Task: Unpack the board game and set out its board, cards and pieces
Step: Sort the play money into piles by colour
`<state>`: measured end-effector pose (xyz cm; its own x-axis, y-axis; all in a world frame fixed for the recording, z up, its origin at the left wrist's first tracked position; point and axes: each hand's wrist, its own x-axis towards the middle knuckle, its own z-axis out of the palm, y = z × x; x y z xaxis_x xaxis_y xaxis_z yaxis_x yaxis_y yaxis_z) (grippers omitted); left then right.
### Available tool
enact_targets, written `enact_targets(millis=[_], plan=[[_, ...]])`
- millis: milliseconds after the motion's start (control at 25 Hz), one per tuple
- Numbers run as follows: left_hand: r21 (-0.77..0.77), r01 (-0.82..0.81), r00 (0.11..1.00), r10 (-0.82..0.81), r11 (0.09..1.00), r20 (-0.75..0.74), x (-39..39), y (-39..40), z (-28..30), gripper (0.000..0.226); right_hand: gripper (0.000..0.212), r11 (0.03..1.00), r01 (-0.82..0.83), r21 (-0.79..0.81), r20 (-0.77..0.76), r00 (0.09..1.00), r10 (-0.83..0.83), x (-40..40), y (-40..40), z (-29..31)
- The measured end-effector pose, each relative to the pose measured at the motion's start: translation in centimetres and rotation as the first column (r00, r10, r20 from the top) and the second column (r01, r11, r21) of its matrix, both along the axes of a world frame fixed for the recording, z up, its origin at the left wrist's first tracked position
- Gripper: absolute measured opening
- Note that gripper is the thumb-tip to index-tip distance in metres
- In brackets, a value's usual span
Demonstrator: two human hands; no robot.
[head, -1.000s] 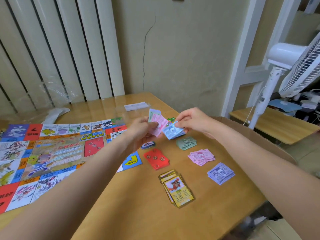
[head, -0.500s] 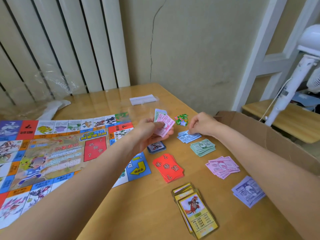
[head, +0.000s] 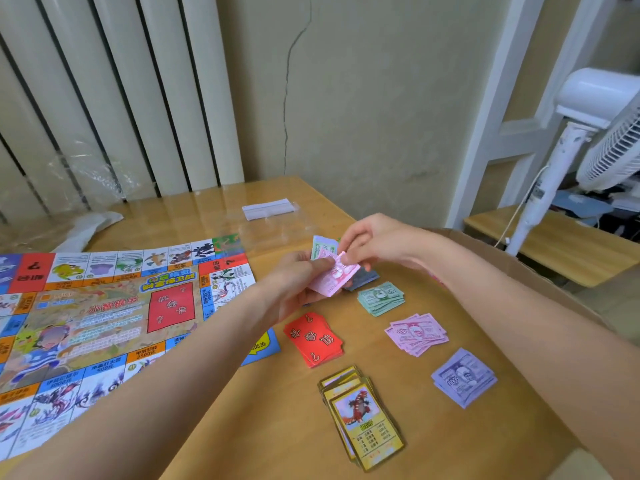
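The colourful game board (head: 104, 317) lies flat on the left of the wooden table (head: 277, 427). My left hand (head: 298, 282) grips a stack of paper money (head: 332, 275), pink on top with green behind. My right hand (head: 367, 244) pinches the top pink note of that stack. On the table lie a blue-grey note pile (head: 363, 277), a green pile (head: 381, 297), a pink pile (head: 415, 334), a purple pile (head: 464, 377), a red card deck (head: 313, 339) and a yellow-framed card deck (head: 363, 417).
An empty clear bag with a white strip (head: 268, 209) lies at the table's far side. Crumpled plastic wrap (head: 86, 223) sits at the back left. A cardboard box edge (head: 519, 271) borders the table on the right. A white standing fan (head: 571, 150) is beyond it.
My right hand left the blue-grey notes on the table and came back to the stack in my left hand, now pinching its top pink note.
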<state>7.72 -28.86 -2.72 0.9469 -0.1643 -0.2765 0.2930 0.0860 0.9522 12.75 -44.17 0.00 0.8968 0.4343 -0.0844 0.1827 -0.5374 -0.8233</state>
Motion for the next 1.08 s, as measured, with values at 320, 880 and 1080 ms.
enact_targets(millis=[320, 880, 1080], plan=[[0.118, -0.043, 0.993, 0.030, 0.992, 0.111, -2.3, -0.5, 1.0, 0.020, 0.014, 1.000, -0.017, -0.008, 0.023, 1.000, 0.018, -3.2, -1.6, 1.1], [0.202, 0.096, 0.993, -0.081, 0.975, -0.081, -6.8, -4.3, -0.1, 0.017, 0.022, 0.927, 0.304, -0.219, -0.003, 0.950, -0.312, -7.1, -8.8, -3.1], [0.262, 0.065, 0.996, -0.046, 0.963, -0.078, -6.8, -5.0, -0.4, 0.015, 0.022, 0.817, 0.341, -0.465, 0.174, 0.940, -0.293, -6.9, -8.6, -4.0]])
